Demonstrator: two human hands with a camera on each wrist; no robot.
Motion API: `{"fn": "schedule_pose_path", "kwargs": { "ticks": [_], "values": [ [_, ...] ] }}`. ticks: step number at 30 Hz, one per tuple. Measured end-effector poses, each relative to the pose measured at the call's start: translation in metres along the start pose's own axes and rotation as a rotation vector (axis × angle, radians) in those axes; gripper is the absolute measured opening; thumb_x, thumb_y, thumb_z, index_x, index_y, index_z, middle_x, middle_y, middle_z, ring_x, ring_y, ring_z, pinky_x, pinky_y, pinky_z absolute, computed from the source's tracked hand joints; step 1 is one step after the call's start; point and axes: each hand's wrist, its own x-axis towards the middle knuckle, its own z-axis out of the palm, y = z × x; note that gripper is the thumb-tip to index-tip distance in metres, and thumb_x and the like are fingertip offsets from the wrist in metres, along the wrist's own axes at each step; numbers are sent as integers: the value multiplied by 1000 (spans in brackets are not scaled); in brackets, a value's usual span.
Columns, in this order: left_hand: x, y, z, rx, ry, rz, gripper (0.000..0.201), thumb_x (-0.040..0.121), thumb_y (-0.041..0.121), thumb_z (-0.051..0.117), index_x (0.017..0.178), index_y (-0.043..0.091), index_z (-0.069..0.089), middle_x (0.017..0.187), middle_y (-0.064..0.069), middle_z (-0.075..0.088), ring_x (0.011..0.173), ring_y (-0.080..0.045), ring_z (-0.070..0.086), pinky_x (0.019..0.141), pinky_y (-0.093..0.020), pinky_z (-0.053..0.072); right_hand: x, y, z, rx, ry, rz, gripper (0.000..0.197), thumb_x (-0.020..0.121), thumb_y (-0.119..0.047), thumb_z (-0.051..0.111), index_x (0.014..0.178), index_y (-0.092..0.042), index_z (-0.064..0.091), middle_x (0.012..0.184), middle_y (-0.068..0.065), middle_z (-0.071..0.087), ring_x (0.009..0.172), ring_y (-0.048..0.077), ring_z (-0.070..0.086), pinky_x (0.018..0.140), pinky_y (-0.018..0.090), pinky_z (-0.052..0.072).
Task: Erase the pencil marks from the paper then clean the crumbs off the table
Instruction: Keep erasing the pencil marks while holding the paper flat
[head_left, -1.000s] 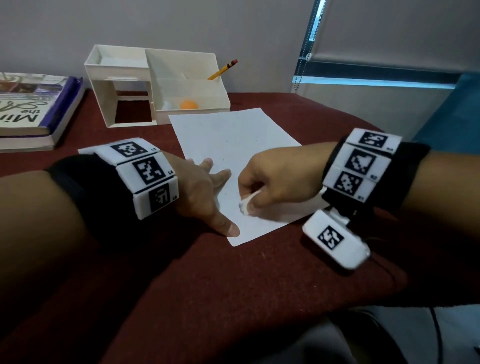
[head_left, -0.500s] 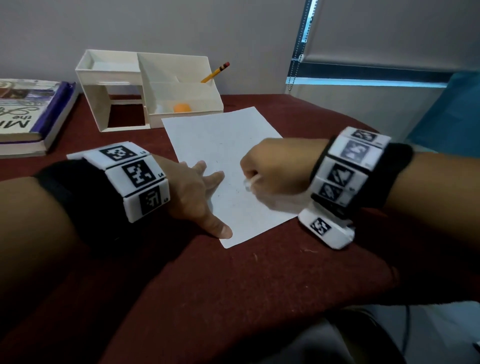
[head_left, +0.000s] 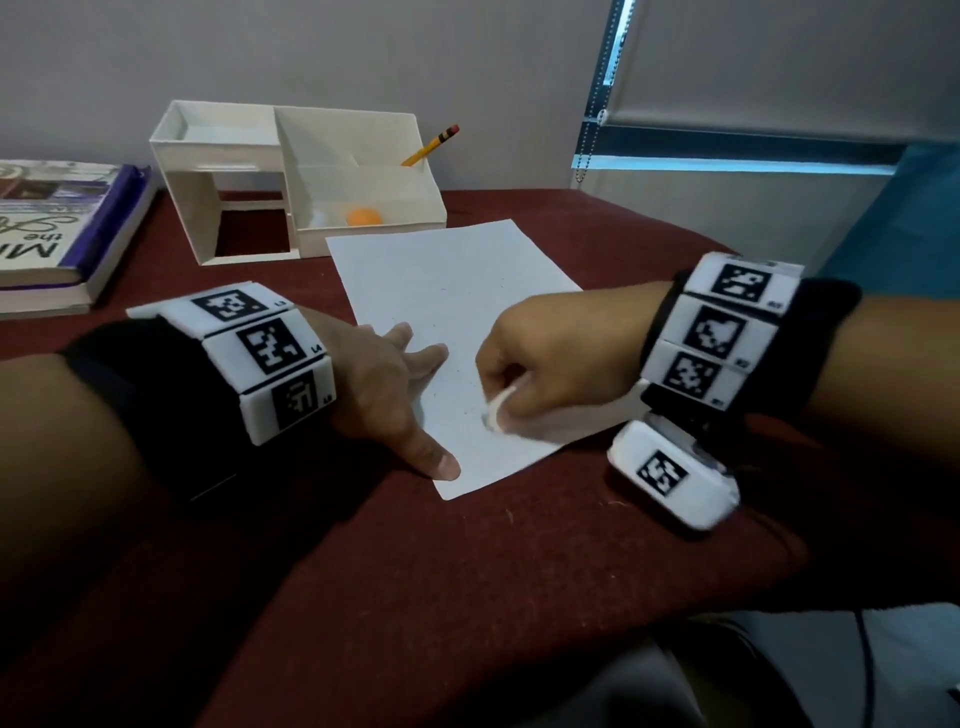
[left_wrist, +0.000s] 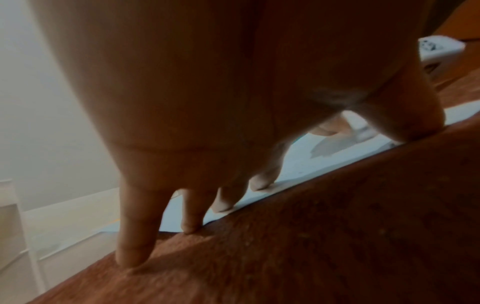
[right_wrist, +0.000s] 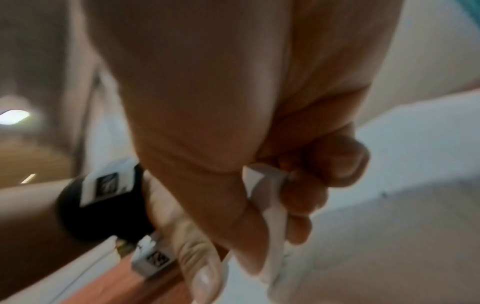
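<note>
The sheet of paper (head_left: 447, 312) lies near the middle of the tabletop (head_left: 467, 597), which is covered with dark red cloth; its far edge is just beside the white desk organiser (head_left: 291, 176) at the far edge. Only a few faint pencil specks can be seen on the paper, too small to read as writing.

The right hand (head_left: 550, 358) is curled closed around a white eraser (head_left: 497, 410), and the eraser's tip touches the paper close to its near right edge. In the right wrist view the thumb and fingers (right_wrist: 301, 197) pinch the white block (right_wrist: 265, 185), which is blurred at its lower end.

The left hand (head_left: 384, 384) is spread flat, with straight fingers. The thumb (head_left: 436, 460) presses on the near left corner of the paper. In the left wrist view some fingertips (left_wrist: 221, 203) stand on the paper edge and others on the cloth.

Both wrists carry white bands with black square code patterns (head_left: 270, 351); their small printed labels are too fine to read.

A yellow pencil (head_left: 431, 145) leans in the organiser, with its lower part hidden, and an orange ball (head_left: 363, 215) lies in the low front compartment. At the far left edge, a stack of books (head_left: 57, 234) is cut off by the picture border; the top cover shows upside-down letters, of which only "the" is legible.
</note>
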Motion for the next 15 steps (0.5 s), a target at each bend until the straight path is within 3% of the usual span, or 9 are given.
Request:
{"fn": "schedule_pose_path", "kwargs": {
  "ticks": [4, 7, 9, 13, 15],
  "values": [
    [2, -1, 0, -6, 0, 1, 138, 38, 99, 44, 148, 46, -21, 161, 4, -22, 151, -29, -5, 118, -60, 8, 9, 8, 6, -126, 138, 118, 18, 94, -35, 58, 85, -22, 65, 87, -4, 65, 75, 14, 60, 62, 29, 50],
    [0, 1, -1, -4, -2, -2, 135, 45, 96, 48, 149, 44, -21, 161, 2, -22, 151, -29, -5, 119, -58, 7, -3, -6, 7, -38, -2, -23, 15, 92, -39, 63, 91, -24, 67, 86, -8, 65, 80, 10, 61, 69, 28, 51],
    [0, 0, -2, -8, 1, -5, 135, 46, 96, 49, 149, 43, -21, 161, 2, -22, 151, -29, -5, 119, -58, 8, -4, -4, 3, 34, -63, -25, 17, 90, -41, 66, 94, -24, 70, 85, -9, 68, 79, 7, 62, 70, 25, 51],
    [1, 0, -1, -25, 9, -9, 133, 48, 95, 52, 149, 44, -20, 161, 3, -21, 151, -29, -4, 118, -59, 7, 6, 15, 2, -99, 91, 169, 20, 92, -33, 59, 84, -18, 67, 85, -2, 69, 77, 19, 65, 69, 34, 58],
    [1, 1, -1, -27, 9, -9, 134, 47, 95, 52, 149, 44, -19, 161, 4, -21, 151, -28, -4, 119, -58, 7, 2, 3, 10, -118, 82, 108, 20, 92, -35, 57, 84, -19, 67, 83, -2, 68, 75, 18, 64, 68, 35, 57]
  ]
}}
